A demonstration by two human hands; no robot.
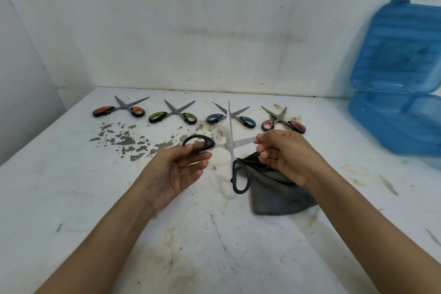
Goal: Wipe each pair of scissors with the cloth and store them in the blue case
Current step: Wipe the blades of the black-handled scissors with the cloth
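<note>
My left hand point(177, 169) pinches one black handle loop of a wide-open pair of black scissors point(230, 145), held above the table. The other black loop hangs down beside a dark grey cloth point(279, 196). My right hand point(284, 155) grips the cloth and pinches the tip of one blade through or beside it. Four more scissors lie open in a row at the back: orange-handled scissors point(119, 110), green-handled scissors point(173, 116), blue-handled scissors point(231, 118) and pink-handled scissors point(282, 123). The blue case point(393, 112) stands open at the right, its lid leaning on the wall.
The white table point(71, 186) is stained, with chipped dark patches left of centre. White walls close it off at the back and left. The case's lower half sits near the table's right edge.
</note>
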